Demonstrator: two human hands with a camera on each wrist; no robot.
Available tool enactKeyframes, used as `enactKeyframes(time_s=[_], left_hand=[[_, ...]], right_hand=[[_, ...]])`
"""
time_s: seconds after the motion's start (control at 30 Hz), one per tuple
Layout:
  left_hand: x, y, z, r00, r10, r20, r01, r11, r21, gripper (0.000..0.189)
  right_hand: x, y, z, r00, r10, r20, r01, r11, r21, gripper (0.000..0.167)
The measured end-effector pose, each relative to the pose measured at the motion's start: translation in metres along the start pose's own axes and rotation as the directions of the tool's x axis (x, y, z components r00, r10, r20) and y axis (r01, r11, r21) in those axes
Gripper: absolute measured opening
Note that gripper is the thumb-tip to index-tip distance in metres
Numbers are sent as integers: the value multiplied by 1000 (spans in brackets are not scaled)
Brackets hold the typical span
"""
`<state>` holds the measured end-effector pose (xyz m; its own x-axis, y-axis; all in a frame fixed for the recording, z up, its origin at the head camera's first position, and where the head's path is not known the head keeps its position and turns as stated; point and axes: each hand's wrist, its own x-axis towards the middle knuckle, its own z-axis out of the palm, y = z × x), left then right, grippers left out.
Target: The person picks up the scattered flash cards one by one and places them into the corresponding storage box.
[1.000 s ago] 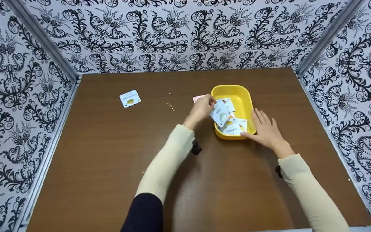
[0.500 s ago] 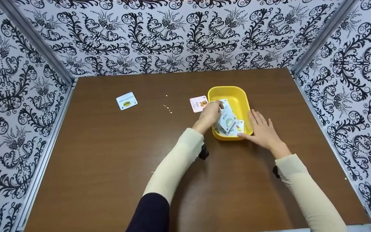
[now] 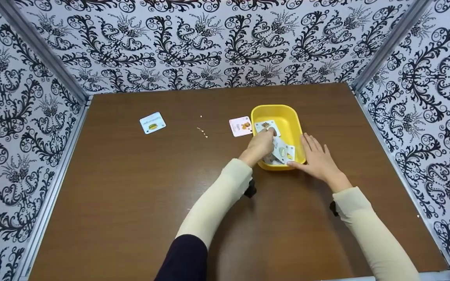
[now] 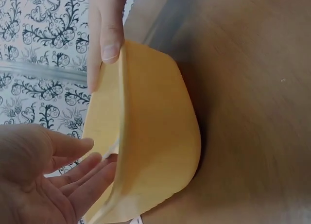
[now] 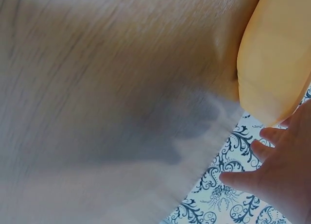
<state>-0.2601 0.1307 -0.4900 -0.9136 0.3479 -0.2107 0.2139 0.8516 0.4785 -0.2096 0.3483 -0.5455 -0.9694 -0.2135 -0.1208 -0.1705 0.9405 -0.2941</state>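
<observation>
My left hand (image 3: 261, 144) reaches over the left rim of a yellow plastic tray (image 3: 288, 125), its fingers down inside. In the left wrist view those fingers (image 4: 95, 182) are loosely extended, the thumb apart from them, and a white card edge (image 4: 113, 147) shows just beyond the fingertips. Under the hand lies a white rice card (image 3: 281, 150), partly hidden, on several other picture cards (image 3: 290, 153). Another card (image 3: 266, 125) lies farther back in the tray. My right hand (image 3: 319, 162) rests along the tray's right side with straight fingers, its thumb over the near corner.
A pink card (image 3: 240, 126) lies on the brown table (image 3: 150, 187) just left of the tray. Farther left is a white card with a burger picture (image 3: 152, 123). Small pale crumbs (image 3: 202, 130) lie between them. Patterned walls (image 3: 209, 43) enclose the table's back and sides.
My left hand has moved right and deeper into the tray, bringing the rice card down onto the other cards and uncovering the pink card. The right hand stays at the tray's side.
</observation>
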Motion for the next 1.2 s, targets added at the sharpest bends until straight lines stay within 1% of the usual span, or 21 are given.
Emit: enactKeyframes(time_s=[0.17,0.27,0.4,0.5,0.6,0.7,0.77,0.83,0.97,1.03,1.1,1.2], left_hand=[[1,0,-8,999,3,40,-1,999,-35,32],[3,-1,-14,999,26,40,-23,998,-63,30],[6,-8,-25,999,46,-21,-47,996,-77,30],[9,-16,-34,996,28,-90,-37,994,-101,28],[13,-25,-42,987,5,-160,-26,992,-125,24],[17,-36,-51,977,-13,-213,-17,990,-138,22],[19,-44,-56,971,-27,-238,-8,990,-144,23],[21,-52,-60,968,-49,-248,10,987,-157,23],[24,-70,-59,965,-105,-239,59,980,-192,25],[25,-79,-55,966,-117,-231,75,980,-182,28],[26,-88,-48,968,-121,-222,89,985,-145,32],[27,-100,-35,972,-91,-218,87,996,-28,35]], right_hand=[[1,0,1,1000,1,-4,-1,1000,-3,115],[2,0,1,1000,-1,-7,1,1000,-1,114],[2,-2,0,1000,7,-8,-7,1000,11,114],[2,-3,-1,1000,12,-5,-12,1000,20,114],[1,-4,-1,1000,12,1,-12,1000,24,114],[0,-4,-2,1000,14,7,-14,1000,24,115],[-1,-4,-3,1000,17,6,-17,999,27,114],[-1,-5,-4,1000,19,9,-19,999,33,113],[-1,-6,-5,1000,22,17,-23,999,44,112],[-1,-6,-4,999,25,23,-26,999,44,112],[-1,-6,-4,999,26,27,-27,999,44,113],[-1,-5,-3,999,26,33,-27,999,44,113]])
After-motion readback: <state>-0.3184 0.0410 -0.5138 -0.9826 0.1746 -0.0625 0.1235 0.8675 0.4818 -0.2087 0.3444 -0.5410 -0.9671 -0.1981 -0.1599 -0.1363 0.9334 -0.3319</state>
